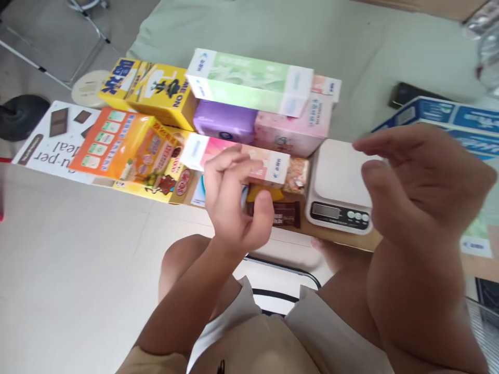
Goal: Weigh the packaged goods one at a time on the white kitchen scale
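My left hand [236, 200] hovers in front of a small pink and white box [268, 163], fingers loosely bent and thumb apart, with nothing visible in it. A brown wrapped bar [286, 214] and a clear-wrapped snack [297, 175] lie close to it. Thumb and fingers also stand apart on my right hand [424, 182], which is raised at the right side of a white kitchen scale [341, 182] and holds nothing that I can see. The bare platform of the scale faces up. Whether either hand touches what is beneath it, I cannot tell.
Behind sit a yellow carton [152, 93], a purple pack [225, 121], a pink box [292, 127] and a long green and white box [251, 80] on top. An orange pack [117, 140] is at left, a blue box [436, 117] at right. A dark object [419, 95] lies behind.
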{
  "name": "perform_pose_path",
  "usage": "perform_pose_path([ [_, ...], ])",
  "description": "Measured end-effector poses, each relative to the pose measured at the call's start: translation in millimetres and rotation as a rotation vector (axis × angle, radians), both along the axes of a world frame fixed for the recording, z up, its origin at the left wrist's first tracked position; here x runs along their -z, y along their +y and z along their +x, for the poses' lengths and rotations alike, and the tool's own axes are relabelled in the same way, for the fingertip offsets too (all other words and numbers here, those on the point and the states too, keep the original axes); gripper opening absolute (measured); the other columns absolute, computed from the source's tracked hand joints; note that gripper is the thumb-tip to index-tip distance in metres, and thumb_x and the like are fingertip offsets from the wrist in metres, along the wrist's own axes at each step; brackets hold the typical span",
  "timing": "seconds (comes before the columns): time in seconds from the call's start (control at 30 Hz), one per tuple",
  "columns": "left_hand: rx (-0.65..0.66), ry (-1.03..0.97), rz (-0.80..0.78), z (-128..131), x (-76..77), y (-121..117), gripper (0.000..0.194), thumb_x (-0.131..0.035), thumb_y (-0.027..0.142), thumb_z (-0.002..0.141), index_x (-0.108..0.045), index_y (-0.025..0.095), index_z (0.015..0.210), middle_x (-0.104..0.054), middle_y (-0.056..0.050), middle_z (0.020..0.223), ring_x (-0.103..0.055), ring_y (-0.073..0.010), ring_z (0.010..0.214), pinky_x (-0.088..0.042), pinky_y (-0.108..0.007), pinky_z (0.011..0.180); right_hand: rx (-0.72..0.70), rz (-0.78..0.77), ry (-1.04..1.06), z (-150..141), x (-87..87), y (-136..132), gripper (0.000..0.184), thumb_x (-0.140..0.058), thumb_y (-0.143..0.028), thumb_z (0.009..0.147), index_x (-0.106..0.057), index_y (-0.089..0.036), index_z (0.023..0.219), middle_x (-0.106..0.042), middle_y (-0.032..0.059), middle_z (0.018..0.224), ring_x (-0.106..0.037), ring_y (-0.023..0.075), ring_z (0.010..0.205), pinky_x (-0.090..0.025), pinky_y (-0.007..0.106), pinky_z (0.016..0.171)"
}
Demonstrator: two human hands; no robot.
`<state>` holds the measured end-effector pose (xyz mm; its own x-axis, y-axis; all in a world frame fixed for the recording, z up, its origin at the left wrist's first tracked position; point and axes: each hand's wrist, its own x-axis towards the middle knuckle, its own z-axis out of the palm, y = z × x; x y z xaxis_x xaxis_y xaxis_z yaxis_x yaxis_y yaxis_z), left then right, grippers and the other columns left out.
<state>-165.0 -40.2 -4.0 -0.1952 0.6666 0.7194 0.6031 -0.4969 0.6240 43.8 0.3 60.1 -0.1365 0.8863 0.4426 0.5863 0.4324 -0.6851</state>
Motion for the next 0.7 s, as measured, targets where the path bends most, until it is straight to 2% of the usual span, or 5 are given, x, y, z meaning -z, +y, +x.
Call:
perform_pose_path([
  [0.1,0.206,0.105,-0.014,35,4.4,-15,0.032,-0.051,0.024,0.093,-0.063,0.025,0.123,-0.063,-0.011,0.113,-0.065,-0.0320,0.120,-0.057,-0.055,0.104,0.010,0.050,-0.020,28,-7.9,-2,0.020,-0.063,-0.019,0.087,-0.075,-0.028,0.100,-0.080,0.0018,0.099,-0.075,0.0224,0.094,-0.062,0.045,0.087],
  [0.2,0.444,0.168,-0.068,71,11.9,-30,0.038,-0.053,0.016,0.087,-0.063,0.021,0.124,-0.065,-0.012,0.110,-0.068,-0.0324,0.118,-0.061,-0.050,0.098,0.079,-0.096,-0.063,72,-15.0,5,0.032,-0.059,-0.010,0.077,-0.076,-0.025,0.100,-0.081,0.0012,0.100,-0.077,0.0212,0.097,-0.065,0.044,0.094],
  [0.3,0.594,0.175,-0.150,113,18.1,-36,0.036,-0.056,0.014,0.087,-0.061,0.018,0.122,-0.064,-0.013,0.112,-0.068,-0.0302,0.119,-0.062,-0.046,0.099,0.318,-0.208,-0.006,131,-12.7,16,0.038,-0.055,-0.005,0.070,-0.077,-0.023,0.097,-0.080,0.0027,0.098,-0.076,0.0224,0.096,-0.064,0.046,0.094],
  [0.5,0.756,0.137,-0.596,229,12.8,-16,0.032,-0.052,0.026,0.096,-0.059,0.017,0.127,-0.064,-0.018,0.133,-0.066,-0.0294,0.128,-0.057,-0.048,0.109,0.648,-0.385,0.021,230,31.3,14,0.036,-0.061,-0.012,0.074,-0.073,-0.026,0.105,-0.075,0.0066,0.114,-0.074,0.0277,0.100,-0.061,0.059,0.095],
  [0.7,0.667,0.031,-1.021,309,7.4,12,0.059,-0.045,0.040,0.103,-0.043,0.009,0.153,-0.034,-0.024,0.171,-0.036,-0.0364,0.161,-0.034,-0.058,0.132,0.669,-0.618,0.004,260,72.2,-10,0.048,-0.066,-0.020,0.072,-0.067,-0.025,0.119,-0.073,0.0117,0.120,-0.071,0.0318,0.100,-0.059,0.065,0.095],
])
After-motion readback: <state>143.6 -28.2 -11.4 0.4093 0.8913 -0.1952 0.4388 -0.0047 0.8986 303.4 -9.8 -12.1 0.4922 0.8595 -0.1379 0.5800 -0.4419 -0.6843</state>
